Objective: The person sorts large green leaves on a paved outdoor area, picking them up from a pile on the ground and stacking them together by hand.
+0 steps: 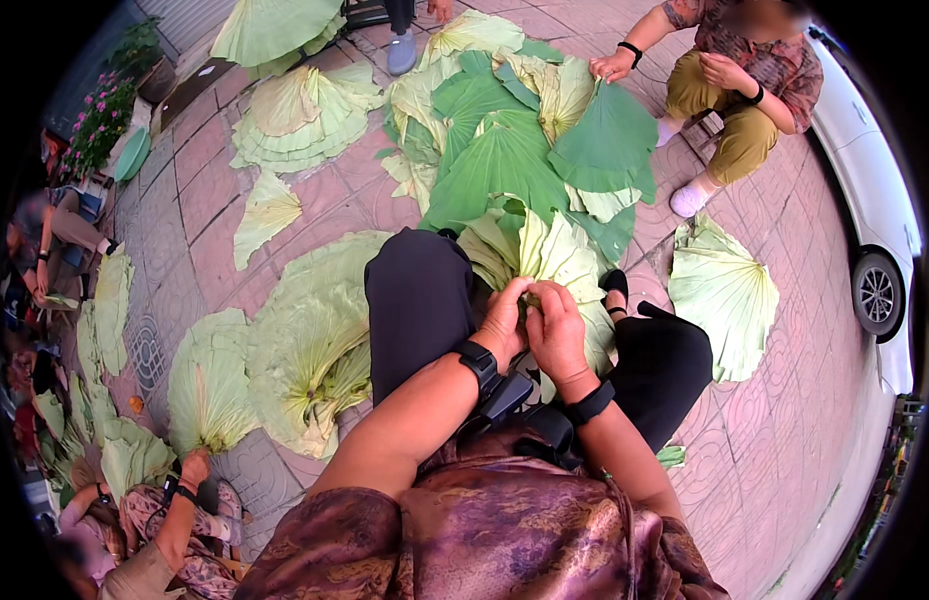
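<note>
Pressing the curled fingers of the left hand [502, 318] and right hand [557, 332] close together, pinching the narrow gathered end of a pale green leaf bundle [559, 248]. Holding it between dark-trousered knees [419, 300], fanned away from the body. Wearing a black watch [478, 362] on the left wrist and a dark band [591, 402] on the right. Sitting before a heap of greener leaves [509, 165], with a pale leaf pile [309, 340] beside the left knee. Facing a low-seated co-worker [749, 100] at upper right, near a white car [864, 140].
</note>
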Demonstrator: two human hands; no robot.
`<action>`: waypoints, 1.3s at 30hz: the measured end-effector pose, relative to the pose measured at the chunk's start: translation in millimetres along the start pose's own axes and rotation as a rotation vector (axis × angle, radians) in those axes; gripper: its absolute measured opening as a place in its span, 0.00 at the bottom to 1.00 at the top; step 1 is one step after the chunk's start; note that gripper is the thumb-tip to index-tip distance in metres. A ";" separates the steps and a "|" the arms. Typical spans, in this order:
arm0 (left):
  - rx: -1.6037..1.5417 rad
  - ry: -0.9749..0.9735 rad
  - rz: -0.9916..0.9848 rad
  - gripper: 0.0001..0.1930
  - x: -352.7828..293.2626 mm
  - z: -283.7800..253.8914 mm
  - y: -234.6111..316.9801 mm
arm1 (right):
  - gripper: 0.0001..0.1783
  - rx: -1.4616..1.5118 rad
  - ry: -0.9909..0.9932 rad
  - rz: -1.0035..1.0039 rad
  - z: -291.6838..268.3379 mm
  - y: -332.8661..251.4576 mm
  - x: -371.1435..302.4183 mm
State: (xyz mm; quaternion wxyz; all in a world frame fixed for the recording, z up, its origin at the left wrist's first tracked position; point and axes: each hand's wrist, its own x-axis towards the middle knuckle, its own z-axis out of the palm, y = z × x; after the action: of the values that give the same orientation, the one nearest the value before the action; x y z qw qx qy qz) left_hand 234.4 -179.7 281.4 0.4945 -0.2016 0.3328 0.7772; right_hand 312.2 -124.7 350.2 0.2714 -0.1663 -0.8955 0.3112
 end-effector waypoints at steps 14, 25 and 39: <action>0.241 -0.120 0.221 0.20 -24.8 24.1 21.9 | 0.20 0.152 -0.069 -0.042 -26.6 4.2 -4.3; 0.100 -0.255 0.905 0.25 -109.0 77.3 194.3 | 0.23 -0.063 0.381 -0.158 -111.6 34.9 19.5; -0.511 0.806 0.814 0.21 -169.4 -194.5 159.6 | 0.18 0.170 0.119 0.092 -111.5 122.5 77.6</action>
State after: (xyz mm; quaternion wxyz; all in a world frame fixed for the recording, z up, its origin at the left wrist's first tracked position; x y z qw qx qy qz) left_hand 160.1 -472.8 305.3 -0.0693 -0.4477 0.3468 0.8213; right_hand 331.9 55.7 374.1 0.3226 -0.2020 -0.8395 0.3877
